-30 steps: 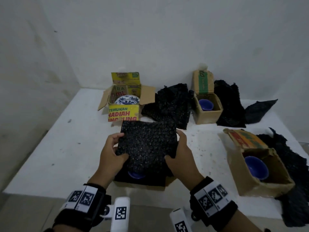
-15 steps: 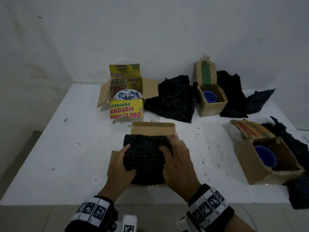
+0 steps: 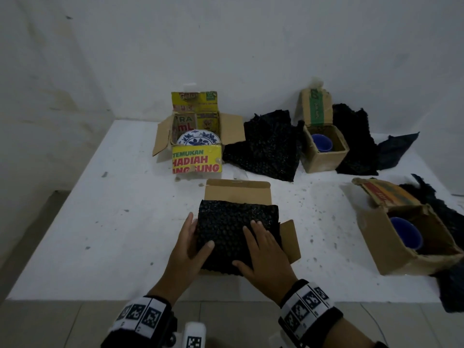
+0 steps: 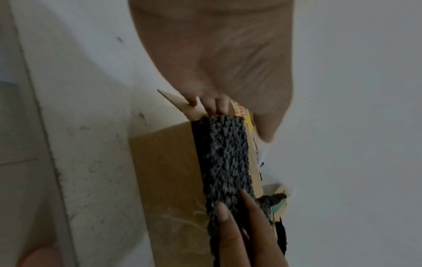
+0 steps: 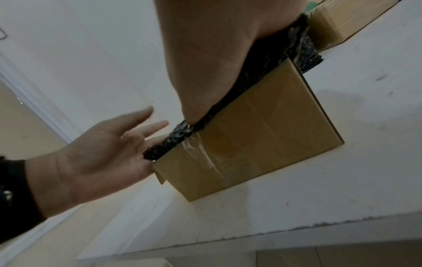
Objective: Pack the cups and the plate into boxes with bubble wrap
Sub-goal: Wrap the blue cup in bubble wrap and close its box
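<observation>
A black bubble wrap sheet (image 3: 236,229) lies over the open top of the near cardboard box (image 3: 237,193) and hides what is inside. My left hand (image 3: 190,244) lies along the wrap's left edge with fingers straight and the thumb on top. My right hand (image 3: 263,249) presses flat on the wrap. The right wrist view shows the left hand (image 5: 102,150) palm-open against the wrap's edge (image 5: 173,139) above the box wall (image 5: 262,135). In the left wrist view the wrap (image 4: 223,159) runs along the box (image 4: 169,171).
A yellow box (image 3: 197,162) at the back holds a blue-and-white plate (image 3: 198,140). A small box (image 3: 324,162) back right holds a blue cup (image 3: 322,142). Another box (image 3: 401,257) at right holds a blue cup (image 3: 406,233). Loose black wrap (image 3: 263,149) lies between the boxes.
The wrap, held up over the box a second ago, has come down onto its opening and covers the blue cup. Both hands have flattened onto it.
</observation>
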